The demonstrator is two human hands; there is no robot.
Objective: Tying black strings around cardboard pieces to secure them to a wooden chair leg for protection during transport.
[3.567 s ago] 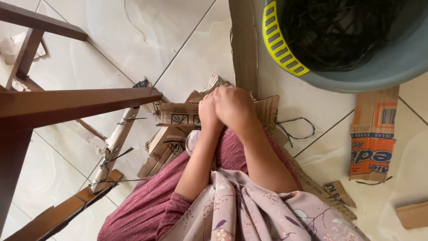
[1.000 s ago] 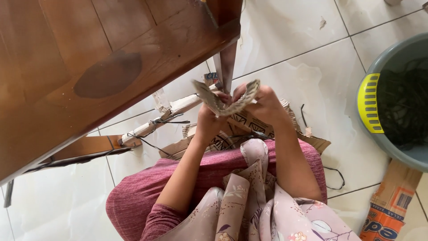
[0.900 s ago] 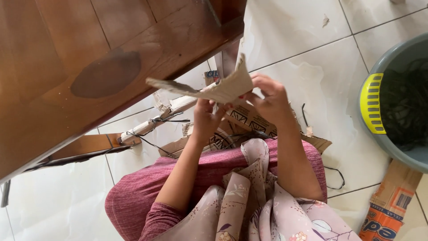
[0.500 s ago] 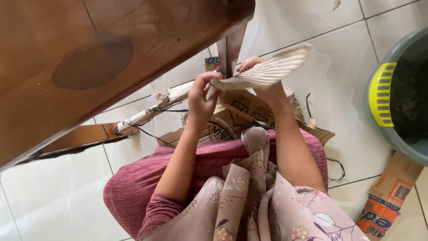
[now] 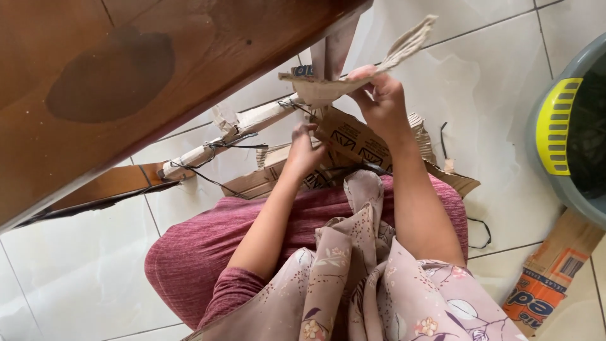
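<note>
My right hand [image 5: 380, 103] grips a torn, bent strip of brown cardboard [image 5: 372, 66] and holds it up in front of the table leg. My left hand [image 5: 305, 149] is lower, its fingers apart, resting on the flattened cardboard pieces [image 5: 353, 140] that lie on my lap and the floor. It holds nothing that I can see. A rolled cardboard piece tied with black string [image 5: 218, 142] lies on the tiles just left of my left hand.
A brown wooden table top [image 5: 126, 76] fills the upper left, with its leg [image 5: 331, 47] just behind my hands. A grey tub with a yellow handle [image 5: 558, 126] stands at the right. A printed cardboard piece [image 5: 549, 278] lies on the white tiles at lower right.
My right hand has lifted the cardboard strip higher and to the right. My left hand has let go of it and dropped to the cardboard on my lap.
</note>
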